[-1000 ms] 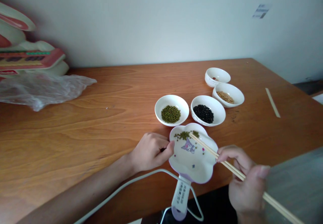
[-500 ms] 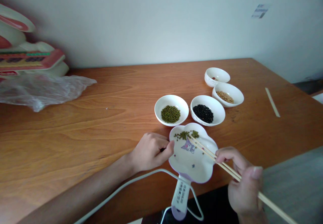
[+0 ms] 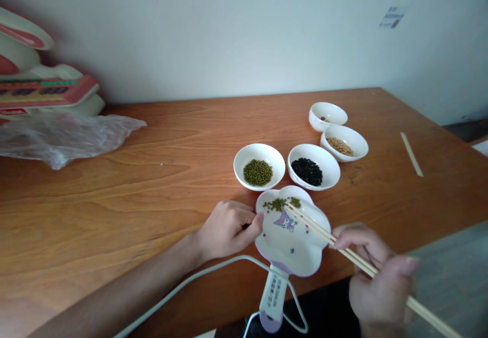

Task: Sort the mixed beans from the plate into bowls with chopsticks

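Note:
My right hand (image 3: 375,272) is closed around a pair of chopsticks (image 3: 318,228). Their tips touch down beside the mung beans (image 3: 276,204) at the far side of a flower-shaped white plate (image 3: 301,251) with a purple rim and handle. At the plate's left edge, my left hand (image 3: 231,228) is closed with thumb and curled fingers on the rim. Just behind the plate stand a bowl of mung beans (image 3: 258,172) and a bowl of black beans (image 3: 307,171). A cartoon figure is printed on the plate.
Farther right are a bowl of tan beans (image 3: 340,146) and a bowl with a little reddish content (image 3: 328,117). A chopstick sleeve-like strip (image 3: 412,155) lies at right. A white cable (image 3: 190,279) crosses in front. Plastic bag (image 3: 72,134) and toy keyboard (image 3: 46,91) sit at left.
My right hand has shifted slightly right and toward me along the chopsticks, and their tips are a little farther apart. My left hand and the plate have stayed put.

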Tool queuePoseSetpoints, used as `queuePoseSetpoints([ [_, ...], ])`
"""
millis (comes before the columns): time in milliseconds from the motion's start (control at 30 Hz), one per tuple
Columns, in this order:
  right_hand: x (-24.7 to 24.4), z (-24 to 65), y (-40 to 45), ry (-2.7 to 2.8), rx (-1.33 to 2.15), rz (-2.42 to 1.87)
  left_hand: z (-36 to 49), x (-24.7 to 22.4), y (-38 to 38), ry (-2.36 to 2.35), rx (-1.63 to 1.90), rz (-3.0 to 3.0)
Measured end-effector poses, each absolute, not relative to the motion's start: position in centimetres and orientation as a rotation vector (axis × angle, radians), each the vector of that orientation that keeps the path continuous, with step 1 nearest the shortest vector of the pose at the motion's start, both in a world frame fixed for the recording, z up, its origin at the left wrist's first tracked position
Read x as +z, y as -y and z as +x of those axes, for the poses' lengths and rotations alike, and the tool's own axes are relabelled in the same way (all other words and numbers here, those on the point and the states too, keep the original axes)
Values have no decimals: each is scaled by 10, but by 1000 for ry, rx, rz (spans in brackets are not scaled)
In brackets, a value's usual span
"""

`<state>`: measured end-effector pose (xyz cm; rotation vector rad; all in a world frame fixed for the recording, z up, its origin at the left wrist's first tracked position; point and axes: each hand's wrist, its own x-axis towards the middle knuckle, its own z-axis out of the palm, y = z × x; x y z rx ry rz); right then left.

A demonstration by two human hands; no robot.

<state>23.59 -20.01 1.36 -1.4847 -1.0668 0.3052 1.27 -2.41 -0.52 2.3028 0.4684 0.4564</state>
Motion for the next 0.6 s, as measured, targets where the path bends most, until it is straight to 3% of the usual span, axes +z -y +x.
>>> queuePoseSetpoints([
  [300, 58, 211, 145, 1051, 308, -1299, 13, -8, 24, -473, 458, 2312],
  [600, 5, 244, 195, 1039, 338, -1539, 12, -6, 24, -480, 434, 2319],
])
